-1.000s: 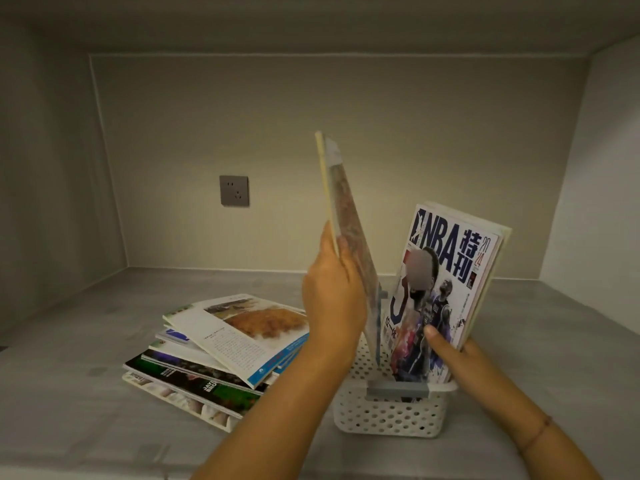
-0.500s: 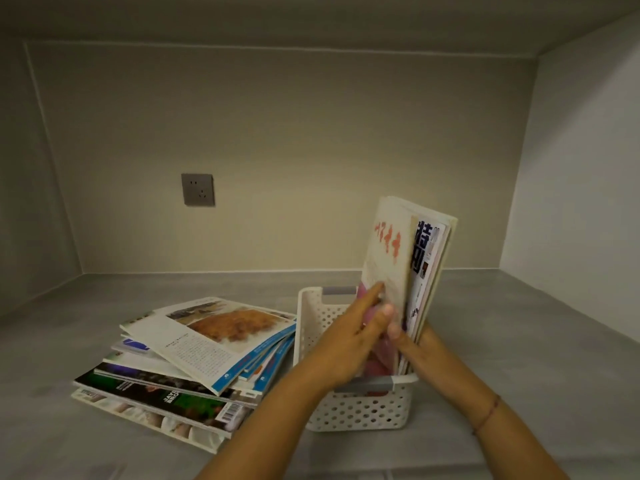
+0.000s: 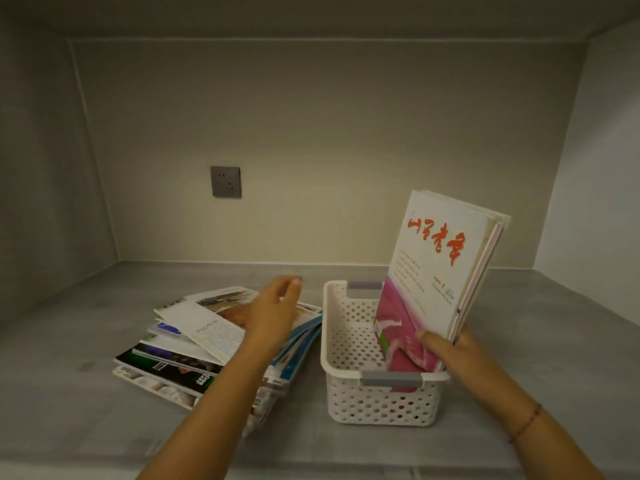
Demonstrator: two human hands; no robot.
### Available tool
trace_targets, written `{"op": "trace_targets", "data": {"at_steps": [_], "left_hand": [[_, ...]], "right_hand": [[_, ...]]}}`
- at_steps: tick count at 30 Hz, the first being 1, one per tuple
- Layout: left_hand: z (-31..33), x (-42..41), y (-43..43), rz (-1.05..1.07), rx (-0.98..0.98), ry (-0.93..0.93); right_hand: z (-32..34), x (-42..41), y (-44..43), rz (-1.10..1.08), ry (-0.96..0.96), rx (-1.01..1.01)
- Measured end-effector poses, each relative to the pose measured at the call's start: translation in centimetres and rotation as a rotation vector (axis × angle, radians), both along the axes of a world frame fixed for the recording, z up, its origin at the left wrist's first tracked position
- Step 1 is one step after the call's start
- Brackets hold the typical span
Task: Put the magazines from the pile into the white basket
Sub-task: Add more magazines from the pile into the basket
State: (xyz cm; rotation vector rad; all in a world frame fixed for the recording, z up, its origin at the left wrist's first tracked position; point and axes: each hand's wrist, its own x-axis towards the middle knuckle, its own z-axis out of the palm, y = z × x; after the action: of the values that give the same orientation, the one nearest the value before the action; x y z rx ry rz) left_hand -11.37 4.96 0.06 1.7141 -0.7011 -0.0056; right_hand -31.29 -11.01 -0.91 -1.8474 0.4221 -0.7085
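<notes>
The pile of magazines (image 3: 221, 344) lay on the grey worktop (image 3: 519, 375) at about 9 o'clock from the white basket (image 3: 377, 400), its near corner just beside the basket's left wall; the stack was loosely fanned, with its long axis running roughly from 7 o'clock to 1 o'clock; the top magazine (image 3: 214, 323) lay face up and slightly askew. Several magazines (image 3: 436, 271) stood upright in the basket's right half, leaning toward 1 o'clock against its right wall; the left half of the basket was unoccupied.

The left hand (image 3: 277, 306) was over the top of the pile, fingers loosely spread and holding nothing; contact with the cover could not be confirmed owing to blur. The right hand (image 3: 446, 344) was at the basket's right rim, thumb pressed on the front cover of the standing magazines, steadying them.

Assessment: the left hand was plainly the nearer to the pile; the next magazine lay directly beneath it, so the coming lift would carry toward 3 o'clock, turning the magazine upright to slot beside those held; the standing set could slump if the right hand let go.

A wall socket (image 3: 225, 181) sat at 12 o'clock behind the pile.
</notes>
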Motion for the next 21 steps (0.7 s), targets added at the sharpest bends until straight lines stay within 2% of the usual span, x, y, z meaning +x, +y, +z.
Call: {"op": "trace_targets", "data": {"at_steps": [1,3,5,8,12,18,21], "left_hand": [[-0.8,2.0,0.9,0.185,0.041,-0.004],[-2.5,5.3,2.8,0.511,0.261,-0.04],[-3.7,7.3,4.3,0.642,0.483,0.027],[-5.3,8.6,5.2,0.612,0.662,0.195],[-6.0,9.1,5.5,0.573,0.756,0.207],[-6.8,9.1,7.5,0.564,0.736,0.196],[-6.9,9.0,8.8,0.561,0.628,0.224]], "right_hand": [[0.0,0.0,0.0,-0.014,0.006,0.005],[-0.1,0.1,0.1,-0.036,0.01,0.012],[0.0,0.2,0.3,-0.044,0.017,0.018],[0.0,0.3,0.5,-0.056,0.029,0.032],[0.2,0.2,0.7,-0.067,0.035,0.022],[0.3,-0.1,0.8,-0.09,0.032,0.037],[0.4,-0.1,0.9,-0.094,0.039,0.044]]}}
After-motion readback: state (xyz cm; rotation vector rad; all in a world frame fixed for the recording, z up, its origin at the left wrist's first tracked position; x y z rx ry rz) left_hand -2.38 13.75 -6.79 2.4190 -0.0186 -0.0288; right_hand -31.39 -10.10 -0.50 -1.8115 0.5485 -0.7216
